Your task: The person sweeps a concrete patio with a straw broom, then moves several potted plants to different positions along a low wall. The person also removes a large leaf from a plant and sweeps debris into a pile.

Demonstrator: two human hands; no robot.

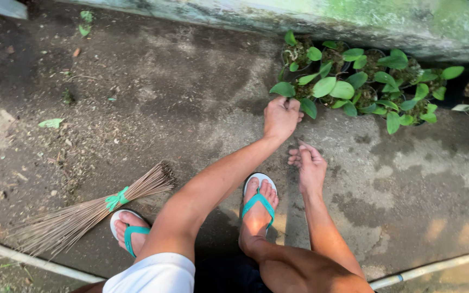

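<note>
No packages or labels anywhere here, just a row of small dark round plastic pots (373, 57) packed with broad glossy green leaves, lined up tight against the base of a mossy, stained concrete wall (354, 21) at the top right. The person is crouched on a damp, patchy grey concrete floor (408, 179), wearing white flip-flops with teal straps (257, 202), one under each foot. The left hand (281, 116) is stretched out with the arm nearly straight, fingers curled into a loose fist right at the leftmost plant, pinching what looks like one oval green leaf (283, 89) or its stem at the edge of the cluster; I can't tell exactly which bit is being gripped. The right hand (306, 163) sits lower and closer in, just beside the left wrist, forearm resting along the bent knee, fingers half curled with the fingertips bunched together; if there's anything in it, it's too small to make out. Over on the left, a bundle broom of thin brown sticks tied with a teal band (90, 211) lies flat on the floor, its bristle end fanning toward the bottom left corner, well apart from both hands. A pale pipe (432, 267) runs along the floor at the bottom edge, and a few loose green leaves (50, 123) are scattered on the dirt upper left.
</note>
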